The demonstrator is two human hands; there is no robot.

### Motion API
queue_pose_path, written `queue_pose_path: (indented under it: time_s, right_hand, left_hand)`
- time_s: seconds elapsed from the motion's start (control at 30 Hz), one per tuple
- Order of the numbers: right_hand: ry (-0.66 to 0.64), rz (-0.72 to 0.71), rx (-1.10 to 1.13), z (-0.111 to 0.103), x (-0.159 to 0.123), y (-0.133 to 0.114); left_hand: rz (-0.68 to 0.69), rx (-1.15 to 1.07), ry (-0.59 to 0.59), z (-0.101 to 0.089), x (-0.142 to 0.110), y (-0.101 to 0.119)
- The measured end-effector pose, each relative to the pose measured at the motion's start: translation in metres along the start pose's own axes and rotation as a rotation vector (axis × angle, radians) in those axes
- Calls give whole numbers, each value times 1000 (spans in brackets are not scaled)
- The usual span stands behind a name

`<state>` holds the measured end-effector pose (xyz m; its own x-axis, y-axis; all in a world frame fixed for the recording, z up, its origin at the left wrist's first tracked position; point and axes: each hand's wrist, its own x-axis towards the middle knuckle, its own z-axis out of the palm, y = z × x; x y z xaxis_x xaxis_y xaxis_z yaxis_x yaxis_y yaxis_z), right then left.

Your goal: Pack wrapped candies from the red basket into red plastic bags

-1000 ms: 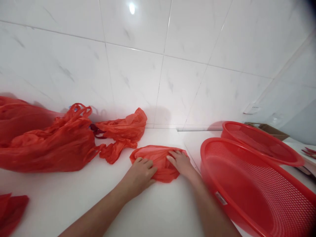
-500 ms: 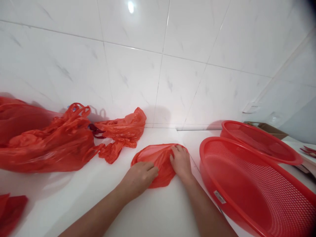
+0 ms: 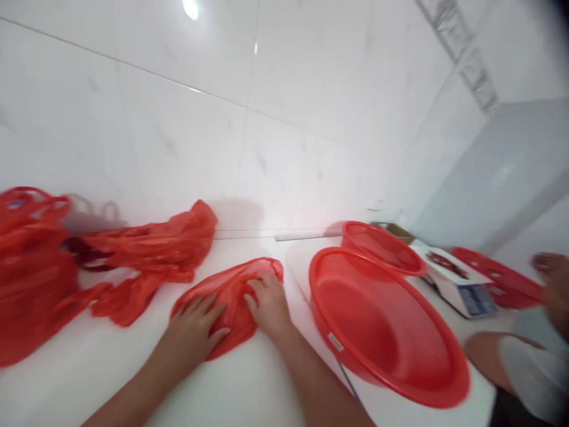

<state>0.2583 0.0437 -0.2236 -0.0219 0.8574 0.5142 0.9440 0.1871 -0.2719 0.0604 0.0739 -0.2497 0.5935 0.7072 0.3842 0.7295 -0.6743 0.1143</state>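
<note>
A red plastic bag [image 3: 233, 296] lies spread out on the white table, its top edge curving away from me. My left hand [image 3: 193, 326] rests on the bag's near left part, fingers apart. Over its right side lies my right hand [image 3: 269, 302], the fingers spread and slightly bent on the film. Both palms face down and hide part of the bag. Left of it are a crumpled red bag [image 3: 164, 243] and a bigger heap of red plastic bags [image 3: 33, 284] with loop handles.
To the right stand a large red mesh basket [image 3: 329, 320] and a smaller red basket [image 3: 413, 264]. Beyond are a white scale [image 3: 462, 290] with dark red pieces on it, another red basket [image 3: 524, 290] and a person's arm [image 3: 558, 290]. A tiled wall [image 3: 186, 136] closes the back.
My view has turned right, bringing the scale and another person into sight. My left hand's fingers, closed before, are now spread on the bag. The right hand stays on the bag.
</note>
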Motion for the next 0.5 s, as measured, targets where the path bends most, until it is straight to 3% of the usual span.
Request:
queue_pose_path:
  time_s: [0.13,0.23,0.37,0.43,0.5]
  right_hand:
    - [41,-89,-19,-9,-14,-16]
    - [37,-156,13,-29,-35,-33]
    - [93,-181,-3,-97,-60,-45]
    - [205,-131,-107,-141,-60,-33]
    - [364,-42,-230,-181,-51,-3]
  left_hand:
    - [31,-10,120,24,2,-16]
    - [53,-31,203,29,3,-23]
    - [102,-110,336,17,4,-20]
    - [155,-162,376,10,4,-14]
    - [216,-181,409,6,2,-7]
